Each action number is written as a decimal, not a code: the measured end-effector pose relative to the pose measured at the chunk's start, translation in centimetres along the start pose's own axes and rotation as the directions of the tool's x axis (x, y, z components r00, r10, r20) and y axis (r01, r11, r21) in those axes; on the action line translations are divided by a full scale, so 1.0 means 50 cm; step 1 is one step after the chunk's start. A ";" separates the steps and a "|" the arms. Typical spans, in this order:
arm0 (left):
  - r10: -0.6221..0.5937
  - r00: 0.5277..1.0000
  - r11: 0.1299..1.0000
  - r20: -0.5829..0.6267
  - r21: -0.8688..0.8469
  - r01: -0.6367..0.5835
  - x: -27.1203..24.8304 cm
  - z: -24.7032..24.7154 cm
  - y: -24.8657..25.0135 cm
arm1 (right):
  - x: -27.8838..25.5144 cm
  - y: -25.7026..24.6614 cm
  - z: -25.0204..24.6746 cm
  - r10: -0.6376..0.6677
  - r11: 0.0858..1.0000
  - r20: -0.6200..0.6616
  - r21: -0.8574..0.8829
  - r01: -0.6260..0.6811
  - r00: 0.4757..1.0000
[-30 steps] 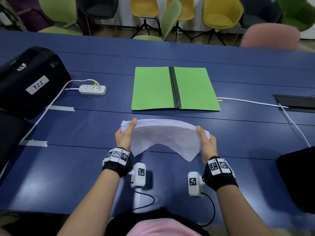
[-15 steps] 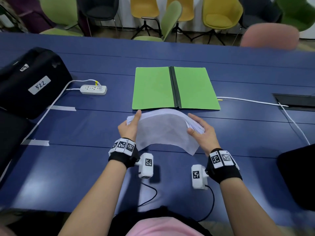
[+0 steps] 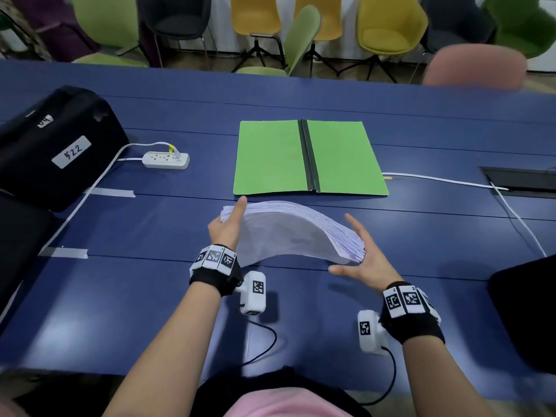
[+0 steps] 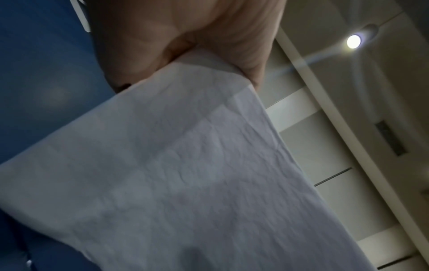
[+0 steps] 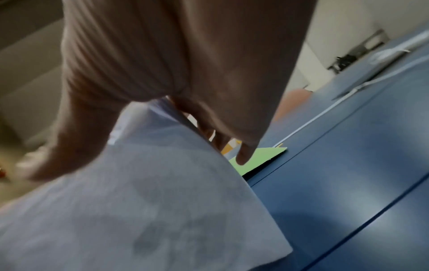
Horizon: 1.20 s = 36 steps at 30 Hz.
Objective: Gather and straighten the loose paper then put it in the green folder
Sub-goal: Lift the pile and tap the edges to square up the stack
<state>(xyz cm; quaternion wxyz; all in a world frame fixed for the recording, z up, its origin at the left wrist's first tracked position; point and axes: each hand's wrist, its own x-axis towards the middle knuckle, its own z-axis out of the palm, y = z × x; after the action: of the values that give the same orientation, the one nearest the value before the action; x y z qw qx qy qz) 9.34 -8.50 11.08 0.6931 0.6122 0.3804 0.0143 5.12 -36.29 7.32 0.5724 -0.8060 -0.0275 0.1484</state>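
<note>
A thick stack of white paper [image 3: 288,233] bows upward just above the blue table, in front of the open green folder [image 3: 270,158]. My left hand [image 3: 228,224] grips the stack's left end, thumb up along the edge; the left wrist view shows the creased sheets [image 4: 185,174] clamped in that hand [image 4: 185,36]. My right hand [image 3: 361,260] lies with spread, straight fingers against the stack's right end, which dips toward the table. In the right wrist view the paper [image 5: 139,201] sits under that hand [image 5: 174,55], with a corner of the folder [image 5: 262,155] beyond.
A black case [image 3: 54,139] labelled 522 and a white power strip [image 3: 166,160] lie at the left. A white cable [image 3: 436,179] runs from the folder's right edge to a table hatch [image 3: 520,180]. Another black object [image 3: 526,311] sits at the right edge. Chairs line the far side.
The stack moved toward the folder and its right end dropped. My right hand went from gripping that end to lying with spread fingers against it. My left hand kept its grip.
</note>
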 end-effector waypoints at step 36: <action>0.376 0.694 0.784 0.614 0.189 -0.592 -0.072 -0.016 0.100 | -0.014 -0.191 -0.043 -0.082 0.938 -0.407 0.277 0.208 0.910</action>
<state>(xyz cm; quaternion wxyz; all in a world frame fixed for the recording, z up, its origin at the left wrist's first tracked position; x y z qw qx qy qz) 8.57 -8.34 17.25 0.6122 0.7891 -0.0164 -0.0473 6.23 -35.13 17.01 0.6967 -0.7134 0.0502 -0.0557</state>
